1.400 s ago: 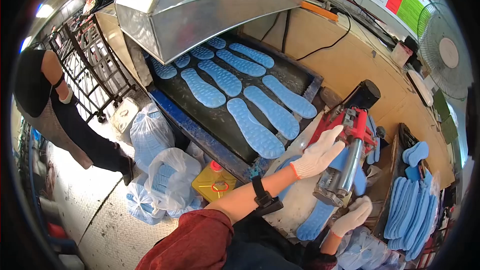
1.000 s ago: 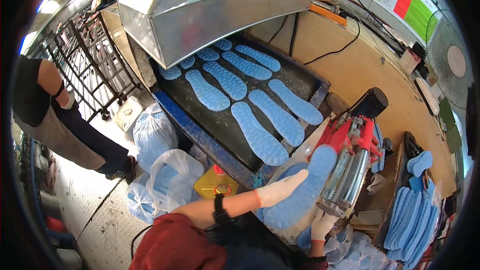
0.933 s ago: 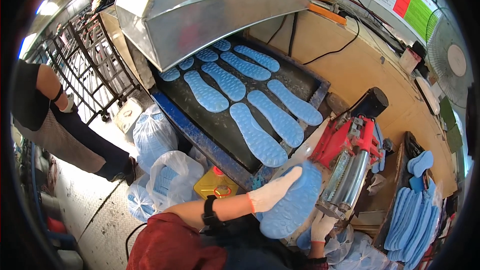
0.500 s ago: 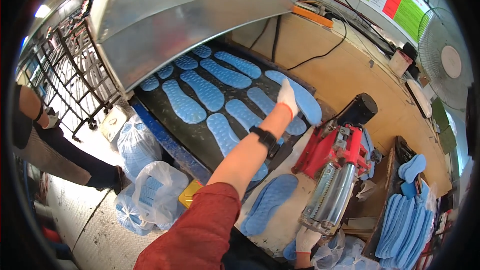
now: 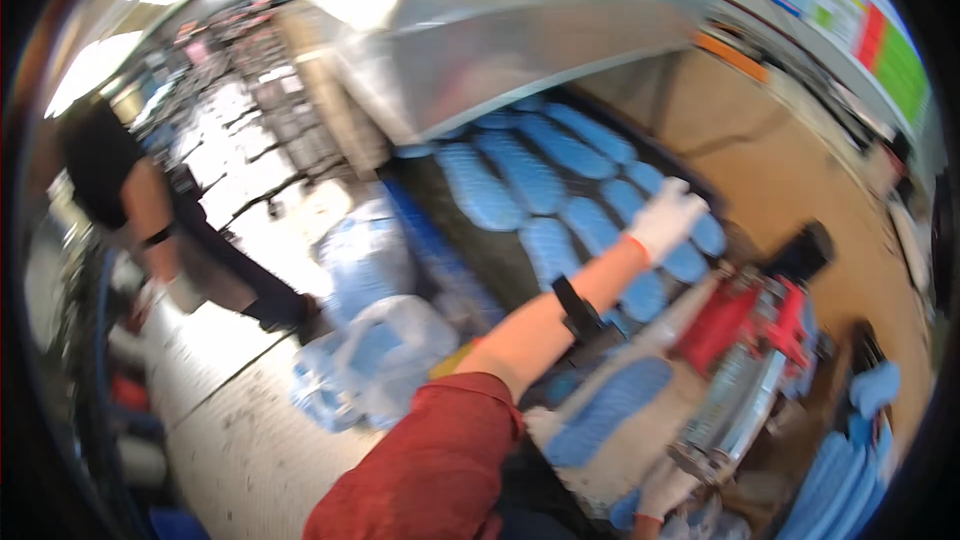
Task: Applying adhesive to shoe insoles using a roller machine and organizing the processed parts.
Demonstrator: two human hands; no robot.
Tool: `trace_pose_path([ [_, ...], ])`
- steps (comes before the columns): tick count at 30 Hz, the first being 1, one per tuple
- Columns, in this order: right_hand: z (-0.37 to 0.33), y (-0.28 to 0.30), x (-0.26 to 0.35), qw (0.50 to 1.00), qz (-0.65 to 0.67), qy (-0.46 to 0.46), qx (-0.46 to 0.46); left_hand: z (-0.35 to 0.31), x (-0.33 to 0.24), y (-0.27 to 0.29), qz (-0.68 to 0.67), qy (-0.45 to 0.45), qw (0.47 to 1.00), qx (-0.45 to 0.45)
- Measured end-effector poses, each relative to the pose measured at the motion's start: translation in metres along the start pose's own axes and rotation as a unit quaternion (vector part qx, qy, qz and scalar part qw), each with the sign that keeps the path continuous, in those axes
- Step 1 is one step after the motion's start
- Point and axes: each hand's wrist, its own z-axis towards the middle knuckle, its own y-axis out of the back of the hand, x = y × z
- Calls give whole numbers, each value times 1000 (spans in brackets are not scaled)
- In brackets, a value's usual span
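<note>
My left hand (image 5: pixel 668 222), in a white glove with an orange cuff, reaches over the far right part of a dark flat bed. Its fingers look spread, lying over a blue insole (image 5: pixel 709 236) that shows on both sides of the hand. Several more dimpled blue insoles (image 5: pixel 520 172) lie in rows on the bed. My right hand (image 5: pixel 664 490), also gloved, is at the near end of a red machine with metal rollers (image 5: pixel 735 395); its fingers are partly hidden. Beside it, a blue insole (image 5: pixel 624 510) shows in part. Another blue insole (image 5: pixel 612 410) lies left of the rollers.
A sheet-metal hood (image 5: pixel 520 30) covers the bed's far end. Clear bags with blue contents (image 5: pixel 390 350) stand on the floor at left, near another person (image 5: pixel 150 190). Stacked blue insoles (image 5: pixel 830 485) are at lower right. A wooden panel (image 5: pixel 770 155) borders the bed.
The view has swung left, so the scene sits further right, with blur. The insole that my left hand held up now lies lower on the bed, and the fingers have spread.
</note>
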Motion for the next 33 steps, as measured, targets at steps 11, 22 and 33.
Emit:
trace_pose_path([
  [11,-12,44,15,957,139,119,-223,-196,119,183,400,26,873,-278],
  [22,-13,35,11,954,80,135,-256,-196,124,165,475,28,825,-305],
  [33,-12,40,14,955,102,117,-252,-190,117,162,485,42,824,-290],
])
